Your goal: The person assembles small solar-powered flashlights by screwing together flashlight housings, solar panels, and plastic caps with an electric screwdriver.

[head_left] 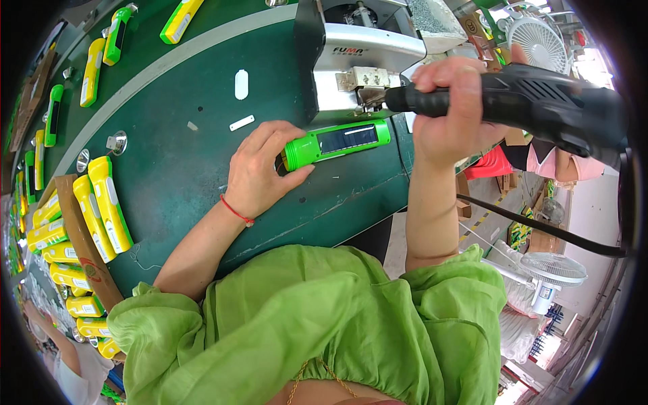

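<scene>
My left hand (260, 162) is closed around one end of a green flashlight body (331, 144), which lies on the green table with its dark solar panel facing up. My fingers and thumb grip it from both sides. Raised to the right, my right hand (453, 108) is wrapped round a black electric screwdriver (540, 101). The driver's nose points left and meets the outlet at the front of a silver screw feeder (368, 64); whether a screw sits on the bit cannot be made out. The flashlight lies just below the feeder.
A white oval piece (241, 85) and a small white strip (241, 123) lie on the table. Yellow flashlights (111, 202) stand left by a cardboard box (88, 243) holding several more. Shiny reflector cups (118, 143) are nearby. A black cable (540, 228) hangs at right.
</scene>
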Motion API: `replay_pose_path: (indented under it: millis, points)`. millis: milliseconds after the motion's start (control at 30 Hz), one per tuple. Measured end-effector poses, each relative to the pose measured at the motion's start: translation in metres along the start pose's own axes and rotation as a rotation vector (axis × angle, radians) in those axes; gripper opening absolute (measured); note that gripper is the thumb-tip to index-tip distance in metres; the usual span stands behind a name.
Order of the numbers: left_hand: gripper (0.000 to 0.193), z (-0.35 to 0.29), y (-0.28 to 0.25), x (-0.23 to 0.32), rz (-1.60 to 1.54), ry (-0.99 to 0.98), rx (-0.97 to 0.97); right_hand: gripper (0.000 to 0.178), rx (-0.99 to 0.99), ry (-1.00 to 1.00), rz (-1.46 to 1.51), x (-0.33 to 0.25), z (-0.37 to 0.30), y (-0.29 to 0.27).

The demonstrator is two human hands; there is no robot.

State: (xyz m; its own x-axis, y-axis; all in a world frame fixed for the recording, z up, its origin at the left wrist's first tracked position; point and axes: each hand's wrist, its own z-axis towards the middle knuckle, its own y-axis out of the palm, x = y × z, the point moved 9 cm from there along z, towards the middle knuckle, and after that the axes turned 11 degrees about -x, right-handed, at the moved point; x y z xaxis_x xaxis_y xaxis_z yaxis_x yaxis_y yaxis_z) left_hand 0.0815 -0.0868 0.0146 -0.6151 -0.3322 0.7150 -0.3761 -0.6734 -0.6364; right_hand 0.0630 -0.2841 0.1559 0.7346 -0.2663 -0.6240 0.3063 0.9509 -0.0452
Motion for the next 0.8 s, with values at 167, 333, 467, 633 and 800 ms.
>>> replay_pose_path:
  millis: [167,333,467,633,800]
  points:
    - [0.047,-0.001,0.0,0.0,0.01,-0.005,-0.009,0.064,-0.081,0.007,0.045,0.01,0.0,0.007]
    - [0.047,0.001,0.001,-0.004,-0.009,-0.034,-0.019,0.033,-0.234,0.23,0.226,0.039,0.014,0.021]
    - [0.047,0.002,0.002,-0.006,-0.02,-0.021,-0.009,0.063,-0.153,0.293,0.177,0.033,-0.012,0.014]
    - [0.047,0.002,0.001,-0.003,-0.012,0.015,0.025,0.067,-0.055,0.266,0.26,0.003,-0.037,0.029]
    - [0.052,0.0,0.001,-0.002,-0.019,-0.039,-0.004,0.07,-0.137,0.194,0.231,-0.005,-0.054,0.047]
